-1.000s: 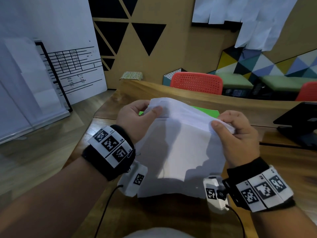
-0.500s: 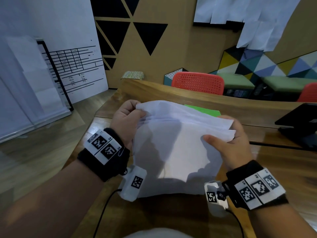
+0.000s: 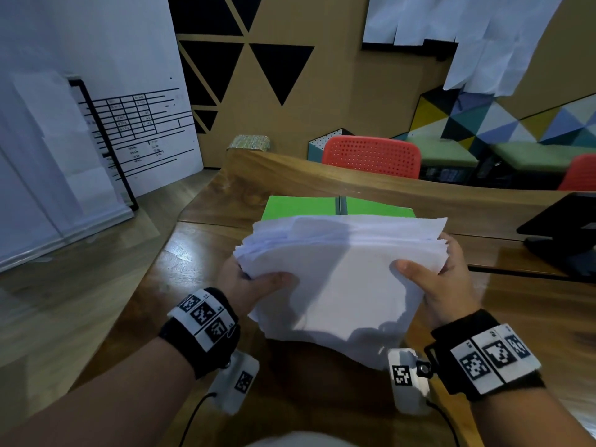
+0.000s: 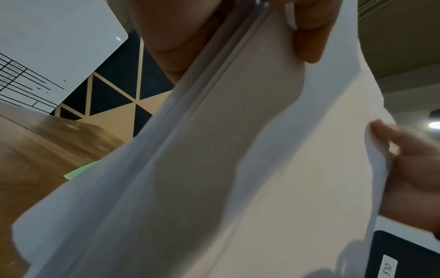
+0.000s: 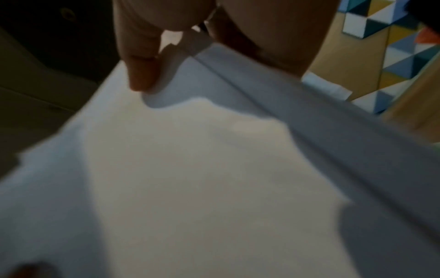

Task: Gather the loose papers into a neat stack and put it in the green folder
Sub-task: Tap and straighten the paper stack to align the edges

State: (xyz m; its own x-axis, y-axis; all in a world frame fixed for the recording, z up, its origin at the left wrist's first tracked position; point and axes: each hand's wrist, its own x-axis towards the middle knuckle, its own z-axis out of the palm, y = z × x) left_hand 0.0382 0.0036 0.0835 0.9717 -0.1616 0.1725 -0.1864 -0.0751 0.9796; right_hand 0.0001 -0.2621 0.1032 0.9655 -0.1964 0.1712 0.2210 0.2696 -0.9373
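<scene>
Your paper stack (image 3: 338, 282) hides most of the green folder (image 3: 300, 206) beyond your hands. Fingers of both hands sit unseen beneath the sheets. Your right wrist view is blurred; the tablet (image 3: 561, 230) is cropped.

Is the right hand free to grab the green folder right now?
Probably not yet. The right hand grips the paper stack, as does the left hand, and the stack covers the near part of the green folder.

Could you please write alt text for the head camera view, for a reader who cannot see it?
Two hands hold a thick stack of white paper above a wooden table, the left hand and right hand gripping opposite sides. An open green folder lies on the table just beyond the stack; a red chair stands behind the table.
</scene>
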